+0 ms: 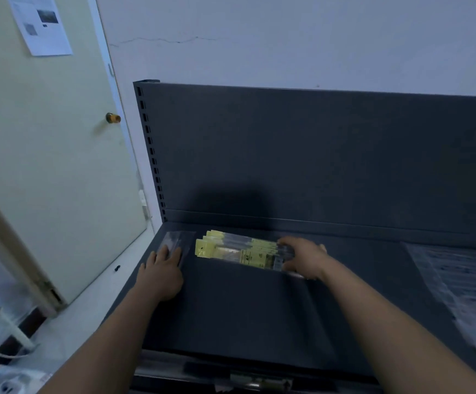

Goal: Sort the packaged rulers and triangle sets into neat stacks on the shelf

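A fanned stack of yellow-carded ruler packets lies near the back of the dark shelf. My right hand grips the stack's right end, with the fingers curled over the clear plastic. To the left, a clear packet lies at the shelf's back left corner. My left hand rests flat on its near end, fingers straight. What is inside the clear packet cannot be made out.
A pile of clear-wrapped packets covers the shelf's right side. The shelf's dark back panel rises behind. A pale door stands to the left, with white floor below it.
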Demonstrator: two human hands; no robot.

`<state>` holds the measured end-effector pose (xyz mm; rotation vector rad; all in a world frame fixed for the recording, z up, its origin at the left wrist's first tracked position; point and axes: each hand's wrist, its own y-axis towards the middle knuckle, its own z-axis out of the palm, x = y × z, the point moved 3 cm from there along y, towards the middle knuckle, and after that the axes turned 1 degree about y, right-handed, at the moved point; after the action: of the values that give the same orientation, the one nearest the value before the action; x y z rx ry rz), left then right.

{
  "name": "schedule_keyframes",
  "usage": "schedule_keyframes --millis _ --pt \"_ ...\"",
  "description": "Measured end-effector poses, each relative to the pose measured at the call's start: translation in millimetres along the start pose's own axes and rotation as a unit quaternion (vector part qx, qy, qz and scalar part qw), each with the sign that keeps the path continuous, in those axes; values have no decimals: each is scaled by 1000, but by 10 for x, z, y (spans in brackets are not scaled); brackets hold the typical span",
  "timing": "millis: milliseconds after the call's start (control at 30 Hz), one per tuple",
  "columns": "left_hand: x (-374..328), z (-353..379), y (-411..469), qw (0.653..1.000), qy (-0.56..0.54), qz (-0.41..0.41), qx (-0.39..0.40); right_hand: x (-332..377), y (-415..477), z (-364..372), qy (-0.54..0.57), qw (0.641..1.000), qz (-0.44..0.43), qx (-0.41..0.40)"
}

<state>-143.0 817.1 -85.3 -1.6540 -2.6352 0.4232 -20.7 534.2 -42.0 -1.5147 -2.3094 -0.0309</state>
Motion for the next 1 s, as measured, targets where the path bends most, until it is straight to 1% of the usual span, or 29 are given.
schedule_keyframes --millis 100,133,200,233,300,367,400,433,500,567,633,700,833,1000 --pt "69 -90 31 999 -38 18 -25 113 -60 13 10 1000 -25 -5" --pt "54 -127 35 996 -59 40 -46 133 -98 13 17 999 -32 -5" --pt "-53 -189 58 983 -94 128 -88 125 -158 28 34 999 -38 -5" --pt "-136 -221 49 974 -104 176 -96 123 -196 42 45 998 -42 -3" --pt "-293 -246 29 956 -148 243 -66 140 -286 60 52 997 -53 -9" --pt "-398 -221 -9 942 -188 276 -21 103 -383 78 51 998 -31 -32" --pt "-414 -217 -33 935 -205 288 -23 53 -441 84 61 997 -8 -52" --pt "-406 -203 -39 929 -225 290 -32 -36 -487 107 87 994 20 -69" --pt "-372 -161 -56 919 -281 273 -47 -170 -608 191 191 976 59 -84" --pt "-372 -88 -104 907 -339 245 -42 -202 -712 310 316 940 76 -105" --pt "-432 2 -167 903 -349 249 -30 -153 -770 434 372 917 88 -117" --pt "-482 50 -187 906 -334 258 -38 -94 -786 502 374 915 83 -124" --pt "-458 29 -152 914 -319 239 -77 -127 -778 465 346 925 74 -137" --pt "-517 -109 -32 931 -278 218 -91 -156 -606 226 303 946 36 -107"
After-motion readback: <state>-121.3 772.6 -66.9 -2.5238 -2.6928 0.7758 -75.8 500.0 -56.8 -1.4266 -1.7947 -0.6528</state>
